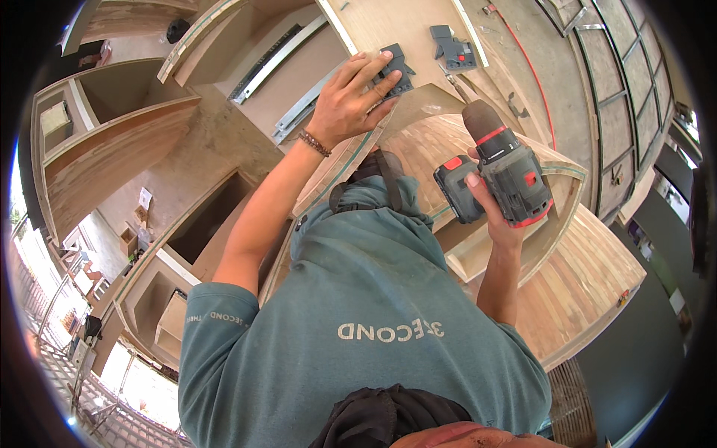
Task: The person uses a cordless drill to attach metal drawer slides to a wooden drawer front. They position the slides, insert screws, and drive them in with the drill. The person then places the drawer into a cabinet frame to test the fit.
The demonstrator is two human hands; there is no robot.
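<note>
My left hand [351,97] presses a dark grey plastic drawer-slide clip [404,81] against a pale wooden panel [414,22], its fingers over the piece and partly hiding it. A matching grey clip with a small red tab [454,49] lies to the right on the same panel. My right hand [494,213] is closed around the grip of a black and red cordless drill [515,175]. The drill points away from me, its bit [457,88] close below the second clip and apart from my left hand. Whether the bit touches the wood I cannot tell.
Metal drawer slides [278,61] lie inside the open wooden cabinet at the upper left. More unfinished cabinets [119,157] stand to the left. A red hose [527,60] crosses the floor on the right, near a dark metal frame [626,97]. Curved plywood [590,276] lies at right.
</note>
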